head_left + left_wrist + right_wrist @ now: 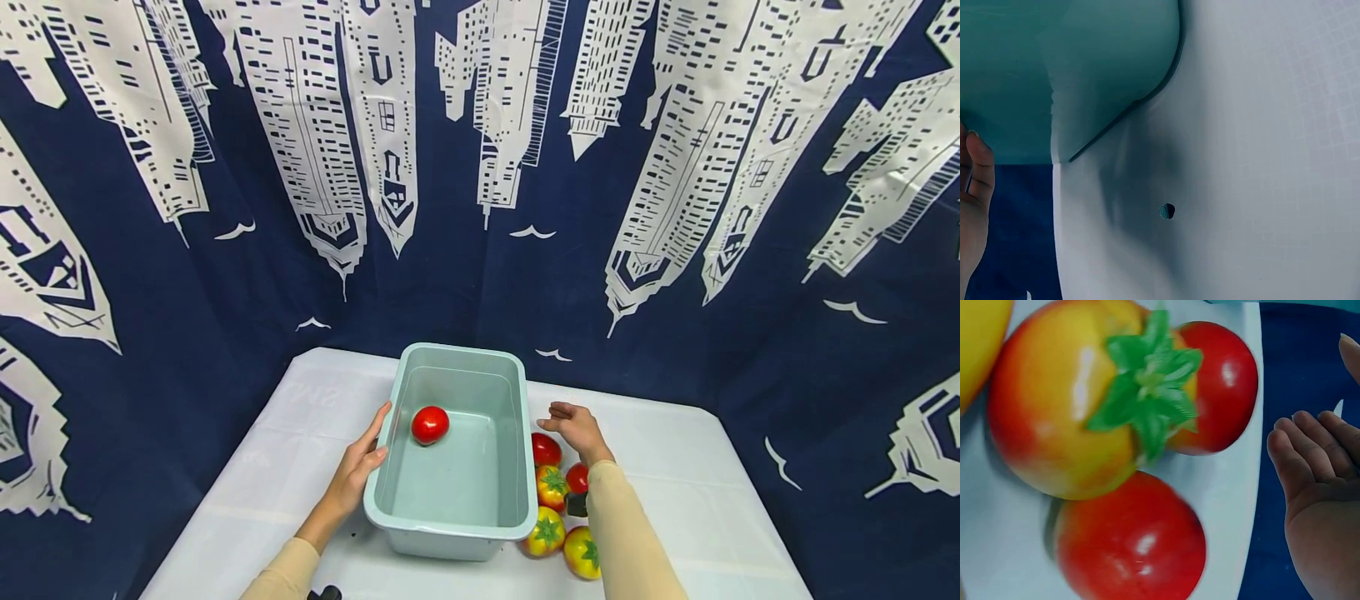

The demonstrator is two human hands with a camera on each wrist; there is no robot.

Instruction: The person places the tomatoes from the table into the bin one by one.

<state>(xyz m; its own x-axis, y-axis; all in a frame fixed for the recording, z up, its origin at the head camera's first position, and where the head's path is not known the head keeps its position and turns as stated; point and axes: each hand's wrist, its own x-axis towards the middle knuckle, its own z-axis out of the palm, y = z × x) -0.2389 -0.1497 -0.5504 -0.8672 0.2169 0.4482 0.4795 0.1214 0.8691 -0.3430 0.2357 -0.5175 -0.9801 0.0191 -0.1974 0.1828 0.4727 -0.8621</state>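
A pale green plastic bin stands on the white table with one red tomato inside, towards its left wall. My left hand rests against the bin's left side, fingers extended and thumb at the rim; in the left wrist view only part of this hand shows. Right of the bin, my right hand is held over the far end of a group of tomatoes, holding nothing. Its fingers are loosely bent in the right wrist view. Near it are red tomatoes and a yellow-red tomato with a green leafy top.
More yellow-red tomatoes lie along the bin's right side, partly behind my right forearm. The white table ends at a dark blue cloth printed with white buildings. A small dark object shows at the bottom edge by my left sleeve.
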